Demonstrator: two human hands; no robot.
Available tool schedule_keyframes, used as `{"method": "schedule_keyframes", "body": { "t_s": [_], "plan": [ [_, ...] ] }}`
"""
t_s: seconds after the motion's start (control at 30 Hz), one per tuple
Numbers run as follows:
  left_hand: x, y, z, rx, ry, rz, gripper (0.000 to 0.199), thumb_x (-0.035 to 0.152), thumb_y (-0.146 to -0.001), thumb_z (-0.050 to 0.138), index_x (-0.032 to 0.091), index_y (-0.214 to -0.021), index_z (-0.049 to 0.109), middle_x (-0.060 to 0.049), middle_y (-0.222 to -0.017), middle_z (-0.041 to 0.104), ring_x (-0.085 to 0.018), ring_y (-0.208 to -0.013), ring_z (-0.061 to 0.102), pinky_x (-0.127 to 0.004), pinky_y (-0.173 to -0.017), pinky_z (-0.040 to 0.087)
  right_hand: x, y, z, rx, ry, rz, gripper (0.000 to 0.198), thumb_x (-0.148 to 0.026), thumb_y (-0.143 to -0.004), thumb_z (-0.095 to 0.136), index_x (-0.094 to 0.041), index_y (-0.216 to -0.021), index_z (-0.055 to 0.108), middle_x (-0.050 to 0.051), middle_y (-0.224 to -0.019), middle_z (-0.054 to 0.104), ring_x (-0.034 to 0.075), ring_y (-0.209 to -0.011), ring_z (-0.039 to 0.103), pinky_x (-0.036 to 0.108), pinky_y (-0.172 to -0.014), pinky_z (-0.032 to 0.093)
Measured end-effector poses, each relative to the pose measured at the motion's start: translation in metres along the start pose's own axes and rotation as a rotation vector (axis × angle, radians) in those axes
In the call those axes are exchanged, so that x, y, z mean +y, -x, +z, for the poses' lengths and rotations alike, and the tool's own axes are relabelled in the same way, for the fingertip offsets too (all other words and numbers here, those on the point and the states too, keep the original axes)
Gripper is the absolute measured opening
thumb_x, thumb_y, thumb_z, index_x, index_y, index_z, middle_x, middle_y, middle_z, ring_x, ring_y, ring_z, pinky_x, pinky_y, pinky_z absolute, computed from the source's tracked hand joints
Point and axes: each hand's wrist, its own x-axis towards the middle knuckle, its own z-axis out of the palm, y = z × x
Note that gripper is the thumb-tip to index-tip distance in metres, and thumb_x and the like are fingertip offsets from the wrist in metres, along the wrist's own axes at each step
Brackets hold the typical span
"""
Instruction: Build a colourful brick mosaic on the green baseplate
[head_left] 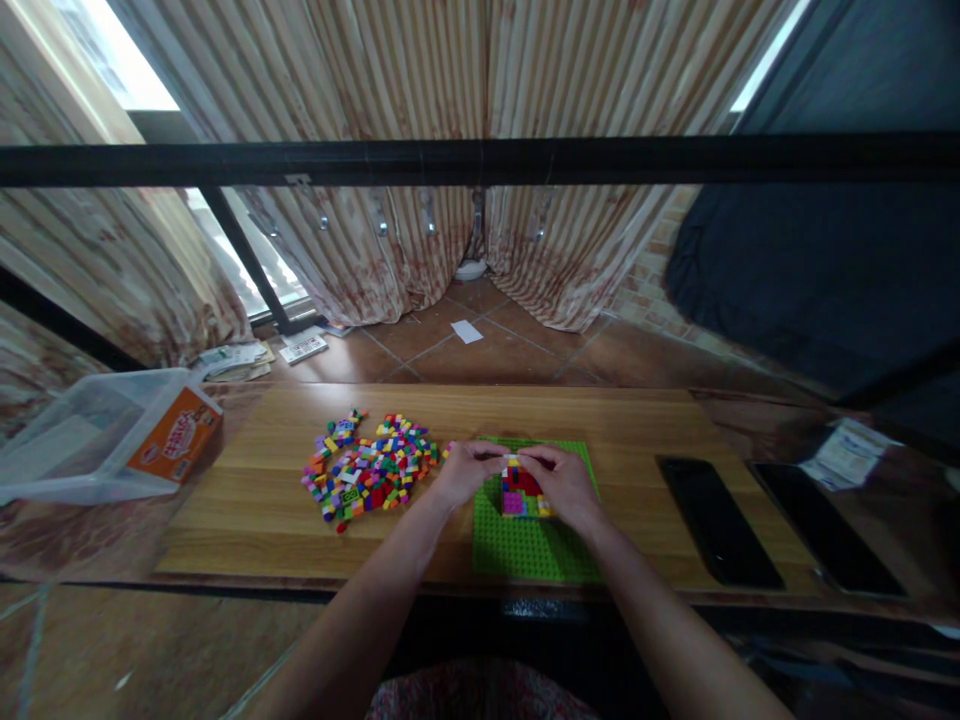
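Observation:
A green baseplate [525,552] lies on the wooden board, with a small toy-brick model [523,490] built on its middle. Red, yellow, white and magenta bricks show in the model's front and top. My left hand [466,476] reaches in from the left, thumb and fingers closed at the model's upper back edge. From the other side, my right hand [564,487] has its fingers closed at the same edge, its fingertips close to the left ones. Whether a separate small brick sits between the fingertips is too small to tell. The model's back right part is hidden by my right hand.
Left of the baseplate, many loose toy bricks [379,465] are spread over the wooden board [247,520]. A clear plastic box [97,425] with an orange label stands further left. Two dark phone-like slabs [716,520] [825,525] lie at right. A black bar [480,162] crosses ahead.

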Motion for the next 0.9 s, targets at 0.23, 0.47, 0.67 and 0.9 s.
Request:
{"method": "schedule_keyframes", "body": {
  "t_s": [0.23, 0.47, 0.67, 0.9],
  "plan": [
    [-0.002, -0.003, 0.006, 0.052, 0.041, -0.028, 0.024, 0.033, -0.061, 0.075, 0.012, -0.073, 0.074, -0.002, -0.058, 0.063, -0.009, -0.05, 0.046, -0.023, -0.051, 0.037, -0.001, -0.003, 0.001, 0.005, 0.017, 0.036, 0.021, -0.037, -0.075, 0.063, -0.022, -0.08, 0.075, 0.005, -0.083, 0.074, 0.02, -0.075, 0.067, 0.035, -0.075, 0.051],
    [0.004, 0.011, 0.015, 0.204, -0.04, 0.054, 0.02, 0.022, -0.064, 0.068, 0.015, -0.082, 0.074, -0.001, -0.066, 0.066, -0.011, -0.056, 0.05, -0.022, -0.053, 0.04, -0.011, 0.003, -0.005, -0.026, 0.065, -0.03, 0.026, -0.041, -0.077, 0.058, -0.021, -0.082, 0.075, 0.005, -0.084, 0.075, 0.021, -0.077, 0.068, 0.036, -0.076, 0.051],
    [0.015, 0.068, -0.008, 0.309, -0.107, 0.132, 0.026, 0.025, -0.075, 0.06, 0.017, -0.096, 0.072, 0.0, -0.065, 0.064, -0.012, -0.057, 0.052, -0.022, -0.056, 0.04, -0.028, 0.012, -0.007, 0.114, 0.2, -0.176, 0.033, -0.044, -0.084, 0.051, -0.02, -0.089, 0.073, 0.009, -0.095, 0.072, 0.023, -0.088, 0.065, 0.038, -0.083, 0.048],
    [0.007, 0.131, -0.084, 0.616, -0.046, 0.101, 0.02, 0.029, -0.07, 0.065, 0.016, -0.083, 0.071, -0.003, -0.076, 0.069, -0.014, -0.068, 0.058, -0.024, -0.064, 0.044, -0.077, 0.028, 0.052, -0.108, 0.257, -0.427, 0.023, -0.031, -0.089, 0.049, -0.023, -0.089, 0.071, 0.005, -0.093, 0.071, 0.021, -0.091, 0.062, 0.036, -0.087, 0.044]
  ]
}}
